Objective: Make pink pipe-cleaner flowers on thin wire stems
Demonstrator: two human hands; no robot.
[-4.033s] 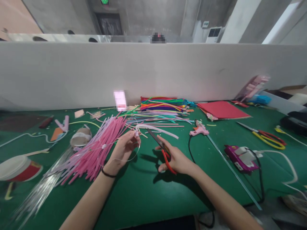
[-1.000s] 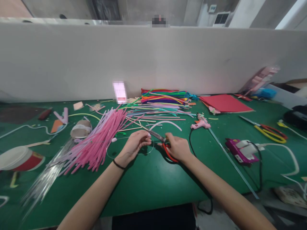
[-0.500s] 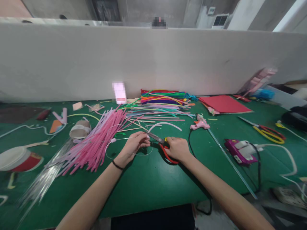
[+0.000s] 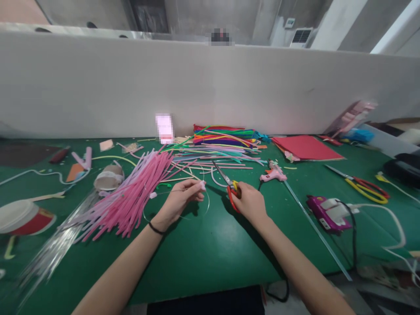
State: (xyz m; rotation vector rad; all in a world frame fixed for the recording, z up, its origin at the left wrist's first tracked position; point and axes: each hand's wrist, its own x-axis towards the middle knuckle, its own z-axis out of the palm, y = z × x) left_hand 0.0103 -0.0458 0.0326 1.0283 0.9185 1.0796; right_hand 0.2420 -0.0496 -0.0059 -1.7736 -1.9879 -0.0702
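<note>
My left hand (image 4: 180,200) pinches a small pale pink fuzzy piece (image 4: 202,186) between thumb and fingertips. From it runs a thin, pale wire (image 4: 208,205) bent into wide loops, with another pale pink tuft (image 4: 153,195) on its left part. To the right, my right hand (image 4: 252,202) grips scissors (image 4: 227,178) with red and yellow handles, blades pointing up and left, apart from the pink piece. A curved pale pipe cleaner (image 4: 215,178) lies on the table behind the blades. Beside my left wrist spreads a bundle of pink pipe cleaners (image 4: 131,197).
Coloured pipe cleaners (image 4: 226,135) lie along the partition. At the right are a pink glue gun (image 4: 274,172) with a long glue stick, a purple power strip (image 4: 328,214), a second pair of scissors (image 4: 357,183) and red sheets (image 4: 308,148). A paper cup (image 4: 28,217) stands left.
The scissors have moved right, away from my left hand. The pale pipe cleaner that stretched out past the blades has dropped onto the table, separate from the piece in my left hand.
</note>
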